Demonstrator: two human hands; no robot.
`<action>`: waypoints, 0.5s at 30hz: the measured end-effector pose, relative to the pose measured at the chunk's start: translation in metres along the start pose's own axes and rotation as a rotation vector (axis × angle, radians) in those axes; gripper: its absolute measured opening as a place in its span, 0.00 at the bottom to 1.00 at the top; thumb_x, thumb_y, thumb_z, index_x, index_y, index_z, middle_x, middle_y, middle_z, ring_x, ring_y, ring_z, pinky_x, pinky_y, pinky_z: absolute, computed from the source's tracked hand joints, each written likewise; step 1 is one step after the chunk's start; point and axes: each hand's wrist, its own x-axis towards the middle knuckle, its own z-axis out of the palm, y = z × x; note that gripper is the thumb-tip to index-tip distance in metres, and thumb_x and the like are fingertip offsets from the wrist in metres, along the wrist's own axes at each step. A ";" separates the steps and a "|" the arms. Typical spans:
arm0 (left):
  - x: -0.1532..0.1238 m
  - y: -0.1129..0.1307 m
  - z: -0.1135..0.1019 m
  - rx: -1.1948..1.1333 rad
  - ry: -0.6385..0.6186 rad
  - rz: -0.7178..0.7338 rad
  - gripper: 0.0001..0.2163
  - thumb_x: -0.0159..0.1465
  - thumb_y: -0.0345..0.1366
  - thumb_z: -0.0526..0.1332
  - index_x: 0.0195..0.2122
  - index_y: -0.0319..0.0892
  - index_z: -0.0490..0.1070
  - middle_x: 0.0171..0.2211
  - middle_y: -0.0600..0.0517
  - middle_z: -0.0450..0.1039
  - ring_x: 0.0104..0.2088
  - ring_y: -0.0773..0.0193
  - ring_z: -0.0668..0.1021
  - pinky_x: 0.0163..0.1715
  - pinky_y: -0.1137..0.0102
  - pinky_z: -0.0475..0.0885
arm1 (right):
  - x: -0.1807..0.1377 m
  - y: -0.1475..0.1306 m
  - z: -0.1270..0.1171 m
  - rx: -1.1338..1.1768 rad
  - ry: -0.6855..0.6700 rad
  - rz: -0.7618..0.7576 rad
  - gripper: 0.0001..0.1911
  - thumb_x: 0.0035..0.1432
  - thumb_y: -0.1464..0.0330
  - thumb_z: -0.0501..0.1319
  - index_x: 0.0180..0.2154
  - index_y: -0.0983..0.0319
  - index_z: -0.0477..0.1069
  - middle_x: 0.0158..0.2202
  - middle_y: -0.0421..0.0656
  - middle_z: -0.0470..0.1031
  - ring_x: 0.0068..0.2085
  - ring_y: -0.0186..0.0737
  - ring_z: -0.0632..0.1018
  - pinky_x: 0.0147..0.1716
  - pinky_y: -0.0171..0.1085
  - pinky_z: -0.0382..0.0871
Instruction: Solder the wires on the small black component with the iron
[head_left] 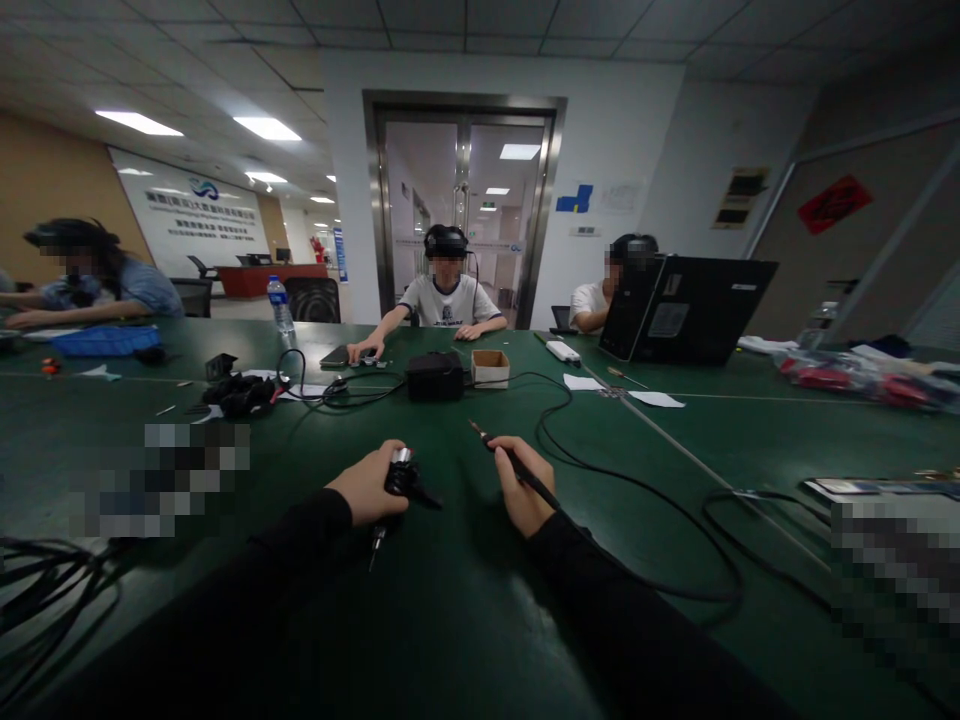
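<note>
My right hand [525, 482] grips a soldering iron [531, 474] like a pen. Its pointed tip angles up and left over the green table [465, 640], and a black cord trails back along my forearm. My left hand [373, 486] is closed around a small black part with a silver end [403, 476]; its exact kind is unclear. Just below that hand a thin pointed metal piece [377, 545] shows, and I cannot tell whether it belongs to the black part. A gap of bare tabletop separates the two hands.
Ahead stand a black box [435, 377] and a small open cardboard box [490, 369]. Black cables [675, 495] loop across the right side. A laptop [686, 310] stands farther right, and a water bottle [280, 306] farther left. Several other people sit around the table.
</note>
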 end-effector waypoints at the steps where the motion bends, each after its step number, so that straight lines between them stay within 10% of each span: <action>1: -0.007 -0.004 -0.008 0.020 -0.008 -0.017 0.35 0.38 0.34 0.68 0.52 0.44 0.68 0.40 0.45 0.76 0.38 0.51 0.78 0.37 0.67 0.70 | 0.000 0.000 0.000 -0.002 -0.002 -0.002 0.10 0.61 0.65 0.54 0.37 0.59 0.74 0.38 0.41 0.79 0.39 0.39 0.78 0.40 0.34 0.68; 8: -0.057 -0.029 -0.051 0.238 -0.151 -0.103 0.38 0.48 0.42 0.60 0.61 0.42 0.53 0.53 0.42 0.69 0.46 0.51 0.77 0.47 0.62 0.69 | -0.001 0.002 0.000 -0.030 -0.011 0.019 0.12 0.62 0.64 0.54 0.37 0.60 0.74 0.35 0.41 0.78 0.35 0.39 0.77 0.38 0.35 0.68; 15: -0.102 -0.074 -0.087 0.245 -0.012 -0.161 0.34 0.49 0.44 0.59 0.59 0.48 0.54 0.51 0.50 0.73 0.47 0.52 0.77 0.49 0.62 0.68 | -0.001 0.001 0.000 -0.020 -0.022 0.036 0.11 0.62 0.63 0.54 0.37 0.59 0.74 0.34 0.41 0.77 0.34 0.39 0.76 0.37 0.35 0.68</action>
